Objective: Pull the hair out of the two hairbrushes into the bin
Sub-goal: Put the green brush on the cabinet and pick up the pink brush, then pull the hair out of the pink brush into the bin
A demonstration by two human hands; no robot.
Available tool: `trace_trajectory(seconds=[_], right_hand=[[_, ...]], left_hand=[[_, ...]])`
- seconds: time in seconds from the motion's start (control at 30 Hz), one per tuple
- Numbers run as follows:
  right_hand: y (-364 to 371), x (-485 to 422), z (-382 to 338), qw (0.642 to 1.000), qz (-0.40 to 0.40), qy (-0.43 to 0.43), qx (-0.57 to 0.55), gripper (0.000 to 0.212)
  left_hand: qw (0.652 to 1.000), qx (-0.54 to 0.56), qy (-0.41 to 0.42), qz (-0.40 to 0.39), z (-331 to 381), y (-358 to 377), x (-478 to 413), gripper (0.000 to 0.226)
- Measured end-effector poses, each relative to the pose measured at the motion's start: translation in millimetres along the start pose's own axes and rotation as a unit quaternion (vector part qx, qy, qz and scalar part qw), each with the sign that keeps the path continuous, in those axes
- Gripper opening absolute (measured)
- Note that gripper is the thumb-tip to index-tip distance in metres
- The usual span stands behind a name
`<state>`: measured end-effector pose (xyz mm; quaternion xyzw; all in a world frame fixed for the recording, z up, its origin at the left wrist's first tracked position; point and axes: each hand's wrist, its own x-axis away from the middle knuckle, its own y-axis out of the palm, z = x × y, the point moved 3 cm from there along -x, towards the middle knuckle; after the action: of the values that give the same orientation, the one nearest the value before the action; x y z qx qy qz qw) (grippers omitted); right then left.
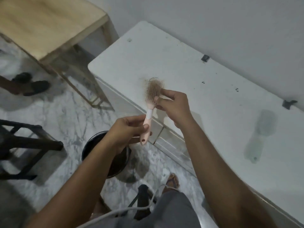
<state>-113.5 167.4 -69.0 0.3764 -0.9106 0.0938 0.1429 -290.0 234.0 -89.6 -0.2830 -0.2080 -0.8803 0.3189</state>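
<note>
The pink hairbrush [149, 114] is held up in the air, head pointing away from the person and bristles turned toward the right hand, over the front edge of the white cabinet top [181, 63]. A mat of pale brown hair [152, 87] is packed among the bristles and fluffs out past the top of the head. The left hand [130, 130] has its fingers and thumb curled round the lower handle, which steadies the brush and leaves the whole head free to be worked on. The right hand [174, 106] is at the side of the head with its fingertips [164, 92] closed in a pinch on the hair; the picture is soft there, so I cannot tell whether a tuft has come loose. The black bin [89, 142] stands on the marble floor [65, 112] beneath the left forearm, close against the cabinet, most likely so that pulled hair has only a short drop. The brush head itself is over the cabinet rather than the bin, so a pulled clump would need carrying a little toward the person. The second hairbrush [261, 132], pale and translucent, lies flat on the cabinet top well to the right, waiting its turn by my reading. A wooden table [49, 22] and a dark stool [32, 142] stand further left
</note>
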Motion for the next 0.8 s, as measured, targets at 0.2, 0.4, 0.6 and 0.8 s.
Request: trace_trajectory(seconds=[0.2, 0.4, 0.6, 0.8], right_hand=[[147, 6, 46, 0.998, -0.044, 0.019, 0.051, 0.041], [233, -7, 140, 0.987, -0.125, 0.029, 0.098, 0.032], [278, -19, 254, 0.969, -0.189, 0.028, 0.155, 0.035], [317, -23, 357, 0.959, -0.228, 0.018, 0.168, 0.033]], left_hand=[[0.996, 0.018, -0.024, 0.090, -40, -129, 26, 0.035], [0.982, 0.084, -0.049, 0.161, -132, -203, 13, 0.037], [0.964, 0.153, -0.074, 0.203, -247, -245, -31, 0.035], [0.956, 0.160, -0.075, 0.235, -342, -280, -66, 0.035]])
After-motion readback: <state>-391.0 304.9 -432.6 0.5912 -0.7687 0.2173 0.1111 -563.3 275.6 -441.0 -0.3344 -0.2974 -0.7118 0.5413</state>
